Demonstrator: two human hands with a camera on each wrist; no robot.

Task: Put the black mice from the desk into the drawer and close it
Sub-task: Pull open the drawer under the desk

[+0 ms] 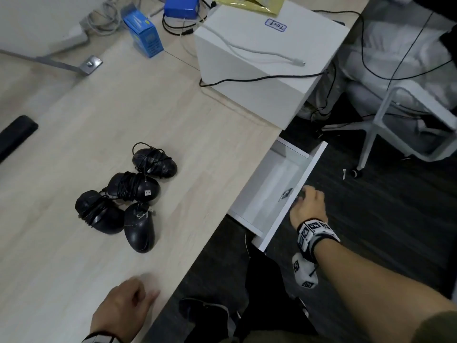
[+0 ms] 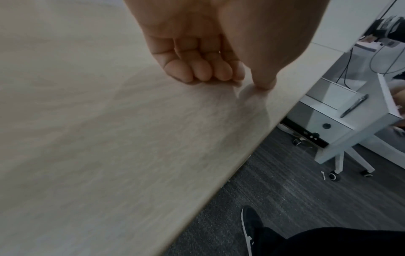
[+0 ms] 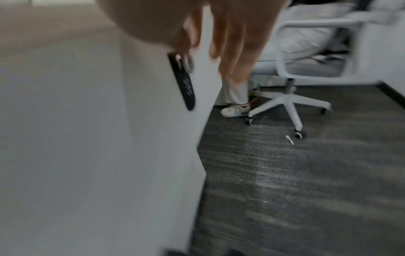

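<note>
Several black mice wrapped in their cables lie bunched on the wooden desk (image 1: 197, 149): one at the far end (image 1: 154, 163), one in the middle (image 1: 134, 186), one on the left (image 1: 99, 211), and the nearest (image 1: 139, 227). Under the desk's right edge the white drawer (image 1: 267, 191) stands pulled out and holds no mice. My right hand (image 1: 309, 206) grips the top edge of the drawer front (image 3: 109, 138), beside a hanging black key tag (image 3: 184, 86). My left hand (image 1: 123, 308) rests near the desk's front edge, fingers loosely curled, thumb tip touching the wood, holding nothing.
A white box labelled "Tool" (image 1: 272, 58) with cables over it stands at the desk's back right. Blue boxes (image 1: 144, 35) sit behind. A black object (image 1: 17, 134) lies at the left edge. A white wheeled chair (image 1: 408, 120) stands on the dark carpet beyond the drawer.
</note>
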